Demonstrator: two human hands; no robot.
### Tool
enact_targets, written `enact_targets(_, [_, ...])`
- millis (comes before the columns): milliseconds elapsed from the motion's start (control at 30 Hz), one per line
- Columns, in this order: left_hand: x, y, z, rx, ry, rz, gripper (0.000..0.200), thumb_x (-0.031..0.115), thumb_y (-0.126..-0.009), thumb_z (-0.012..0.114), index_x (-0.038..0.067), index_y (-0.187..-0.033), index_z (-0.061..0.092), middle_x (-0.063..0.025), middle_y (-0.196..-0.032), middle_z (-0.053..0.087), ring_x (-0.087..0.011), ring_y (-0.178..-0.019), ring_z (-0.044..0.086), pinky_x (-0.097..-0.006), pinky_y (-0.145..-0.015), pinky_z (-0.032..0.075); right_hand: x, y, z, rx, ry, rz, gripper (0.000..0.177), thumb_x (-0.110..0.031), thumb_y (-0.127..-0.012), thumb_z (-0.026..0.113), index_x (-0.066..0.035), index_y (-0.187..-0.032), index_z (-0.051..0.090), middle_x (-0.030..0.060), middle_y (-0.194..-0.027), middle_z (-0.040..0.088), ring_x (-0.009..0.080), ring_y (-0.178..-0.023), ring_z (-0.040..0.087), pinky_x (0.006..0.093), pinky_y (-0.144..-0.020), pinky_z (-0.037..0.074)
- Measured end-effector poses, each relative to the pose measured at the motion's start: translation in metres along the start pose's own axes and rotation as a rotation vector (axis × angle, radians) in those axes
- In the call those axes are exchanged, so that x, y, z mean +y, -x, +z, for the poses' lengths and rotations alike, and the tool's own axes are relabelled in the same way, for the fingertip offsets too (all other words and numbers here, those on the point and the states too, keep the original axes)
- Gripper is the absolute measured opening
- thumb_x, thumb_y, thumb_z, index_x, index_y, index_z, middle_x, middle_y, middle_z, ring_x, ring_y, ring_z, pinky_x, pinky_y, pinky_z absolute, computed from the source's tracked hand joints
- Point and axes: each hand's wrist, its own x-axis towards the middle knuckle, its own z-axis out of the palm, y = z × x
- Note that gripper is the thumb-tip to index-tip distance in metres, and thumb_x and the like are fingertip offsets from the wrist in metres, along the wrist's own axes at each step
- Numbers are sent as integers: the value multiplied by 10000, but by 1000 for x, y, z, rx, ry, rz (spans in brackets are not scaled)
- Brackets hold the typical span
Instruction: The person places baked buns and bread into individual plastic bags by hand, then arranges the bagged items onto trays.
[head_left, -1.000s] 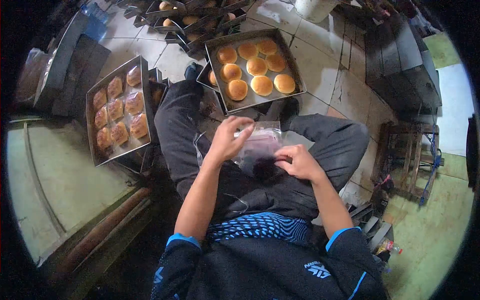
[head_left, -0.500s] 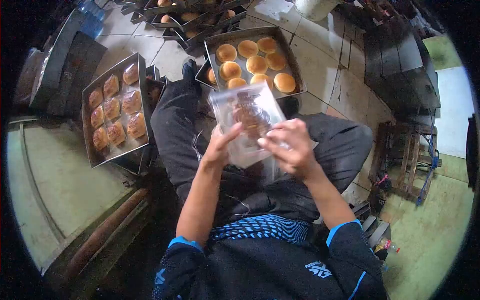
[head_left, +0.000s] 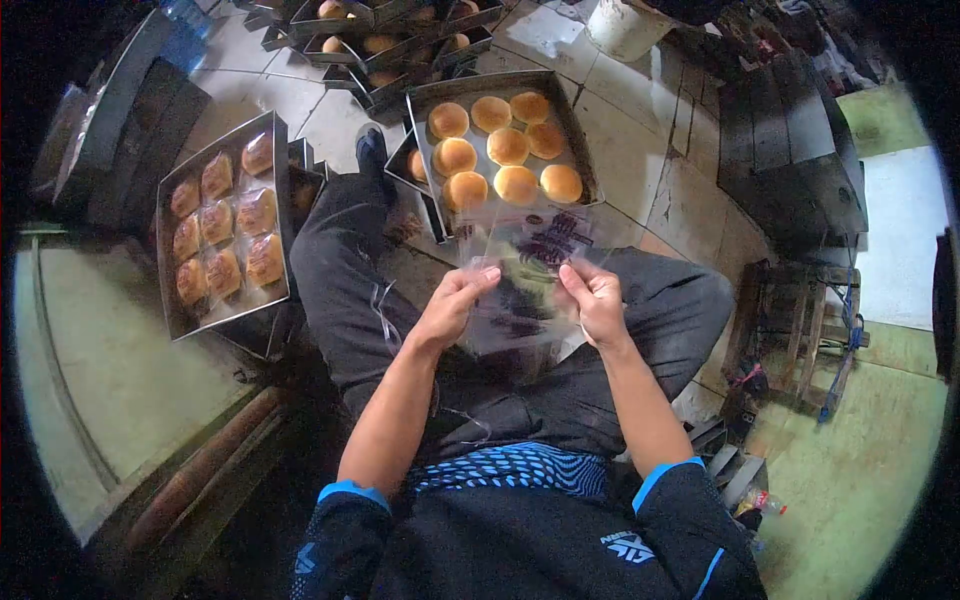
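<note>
Over my lap, a clear plastic bag [head_left: 528,265] with dark printing is stretched between my two hands. My left hand [head_left: 452,308] pinches its left edge with the thumb on top. On the opposite edge, my right hand [head_left: 598,303] has the same kind of thumb-and-finger grip. The lower part of the plastic looks blurred. Just beyond the bag lies a metal tray [head_left: 590,170] of several round golden buns [head_left: 508,147], the nearest of them close to the bag's top edge.
To my left, a tray [head_left: 168,240] of several wrapped buns [head_left: 217,220] rests on other trays. Stacked trays [head_left: 385,50] with more buns stand at the back. On the right are dark metal boxes [head_left: 790,150], a small wooden stool [head_left: 800,325] and a bottle [head_left: 768,502]; a white bucket [head_left: 628,28] is behind.
My right hand has moved from on top of the plastic to its right edge. The bag, tilted and layered before, now hangs spread between both hands, a little lower.
</note>
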Motion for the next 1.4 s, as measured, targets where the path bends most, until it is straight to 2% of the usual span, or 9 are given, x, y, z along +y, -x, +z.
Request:
enact_targets(200, [-1, 8, -4, -17, 28, -10, 321, 311, -1008, 611, 6, -1074, 685, -14, -913, 685, -98, -782, 629, -274, -708, 506, -5, -1, 0, 133, 36, -165, 138, -27, -928, 699, 23, -1051, 662, 33, -938, 690, 80, -821, 614, 225, -782, 496])
enact_targets(533, [8, 12, -10, 24, 452, -124, 381, 254, -1013, 573, -48, -1245, 583, -134, -1054, 698, -213, -905, 708, -348, -778, 592, -41, -21, -24, 225, -120, -191, 174, -59, -973, 644, -7, -1135, 679, -15, -800, 644, 41, -622, 546, 185, -549, 443])
enact_targets(633, [0, 10, -19, -1, 442, -152, 377, 258, -1009, 578, -49, -1226, 603, -138, -1059, 699, -213, -913, 705, -352, -781, 587, -65, -25, -46, -51, -73, -77, 160, -54, -945, 672, -3, -1094, 701, -10, -793, 666, 50, -641, 580, 195, -580, 477])
enact_targets(767, [-1, 6, -24, -105, 369, -254, 394, 283, -996, 604, -49, -1205, 634, -133, -1084, 703, -208, -938, 696, -366, -827, 568, -111, -38, -45, -770, 591, 68, 243, -54, -807, 786, 2, -1031, 710, 54, -820, 730, 110, -772, 691, 268, -670, 538])
enact_targets(867, [6, 7, -12, -284, 235, -238, 403, 285, -968, 658, -29, -1220, 644, -88, -1080, 696, -156, -935, 660, -332, -843, 532, -110, -51, -2, -1056, 1057, -199, 292, -118, -693, 854, -27, -884, 652, 108, -761, 700, 216, -702, 689, 357, -608, 508])
enact_targets(967, [9, 8, -2, -352, -182, -137, 333, 189, -935, 715, -7, -1197, 660, -40, -1012, 685, -101, -887, 622, -283, -798, 507, -98, -55, 27, -979, 1060, -250, 337, -150, -686, 867, -20, -905, 647, 103, -711, 663, 227, -699, 683, 351, -625, 511])
enact_targets(1133, [10, 13, -11, -100, 175, -147, 180, 112, -928, 689, -5, -1064, 685, -55, -944, 707, -147, -778, 666, -279, -711, 526, -75, -84, -2, -178, 392, -413, 542, -309, -788, 828, -16, -1198, 628, 100, -983, 702, 209, -894, 697, 347, -811, 557])
enact_targets(1300, [7, 1, -9, 45, 305, -108, 241, 63, -931, 610, -12, -1157, 645, -78, -1033, 703, -163, -885, 671, -322, -796, 538, -42, -44, -35, -473, -333, 138, 871, -523, -806, 804, 25, -1389, 459, 87, -1183, 641, 153, -1046, 647, 320, -893, 546])
enact_targets(1400, [-12, -6, -15, -16, 268, -117, 248, 172, -1009, 565, -7, -1155, 657, -68, -1056, 698, -163, -900, 669, -317, -807, 532, -16, -31, -29, 37, -15, -79, 351, -149, -888, 779, 4, -1161, 620, 60, -970, 703, 119, -792, 675, 271, -740, 565])
